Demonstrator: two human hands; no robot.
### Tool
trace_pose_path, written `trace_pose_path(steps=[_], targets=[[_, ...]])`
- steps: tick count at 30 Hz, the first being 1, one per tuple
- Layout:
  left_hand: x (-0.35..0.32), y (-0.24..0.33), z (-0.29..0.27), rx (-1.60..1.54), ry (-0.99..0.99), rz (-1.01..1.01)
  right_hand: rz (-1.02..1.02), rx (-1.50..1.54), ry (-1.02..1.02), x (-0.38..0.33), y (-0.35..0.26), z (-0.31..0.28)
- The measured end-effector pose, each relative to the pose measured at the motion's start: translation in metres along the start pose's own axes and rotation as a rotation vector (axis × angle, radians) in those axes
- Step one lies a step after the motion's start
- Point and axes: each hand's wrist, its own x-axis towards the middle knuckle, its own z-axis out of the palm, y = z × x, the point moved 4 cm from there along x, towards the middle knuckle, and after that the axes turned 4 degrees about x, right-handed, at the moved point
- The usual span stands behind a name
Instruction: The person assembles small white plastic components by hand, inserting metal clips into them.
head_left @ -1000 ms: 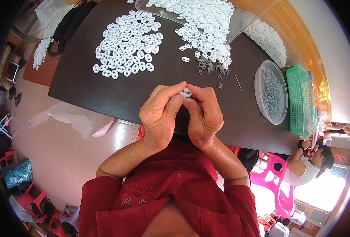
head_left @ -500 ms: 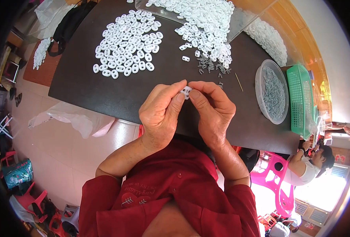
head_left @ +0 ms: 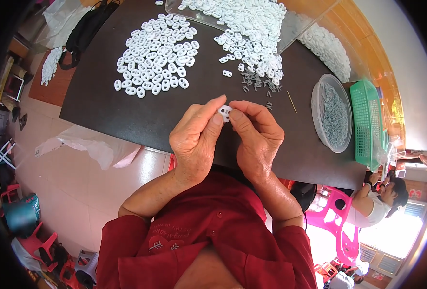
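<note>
1. The left hand [head_left: 196,139] and the right hand [head_left: 256,139] are pressed close together above the near edge of the dark brown table [head_left: 126,111]. Both pinch one small white plastic oval piece [head_left: 225,112] between their fingertips, so it sits right between them, no nearer to one hand than the other. I cannot tell which way its long side points.
2. Just past the hands lie small grey metal pins [head_left: 256,84], thin and shiny.
3. Toward the right edge stand a round clear tub of grey pins [head_left: 333,115] and a green plastic basket [head_left: 367,120].
4. Farther, toward the left, smooth white ovals lie flat in a neat patch [head_left: 155,55].
5. At the far edge is a loose heap of white pieces [head_left: 252,29].
</note>
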Motion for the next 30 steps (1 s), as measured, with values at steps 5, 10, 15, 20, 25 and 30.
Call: trace_pose_path(steps=[5,10,15,20,25,30], targets=[[-0.0001,0.0075,0.0007,0.128,0.003,0.106,-0.100,-0.016,0.018,-0.0016,-0.0003,-0.0014],[0.0016,0.0077,0.0000,0.157,-0.003,0.154,-0.008,0.029,0.016,0.0001,-0.0007,-0.0026],[0.0014,0.0066,-0.0002,0.164,-0.015,0.157,-0.014,-0.026,0.016,-0.0001,-0.0019,-0.0030],[0.0012,0.0057,0.0000,0.150,0.000,0.124,-0.018,-0.025,0.015,0.0002,-0.0020,-0.0017],[0.0000,0.0010,0.0000,0.131,0.022,0.094,-0.005,-0.016,0.052,-0.0008,0.0008,-0.0002],[-0.0003,0.0020,0.0002,0.135,0.033,0.082,0.001,-0.020,0.061,-0.0012,0.0011,-0.0001]])
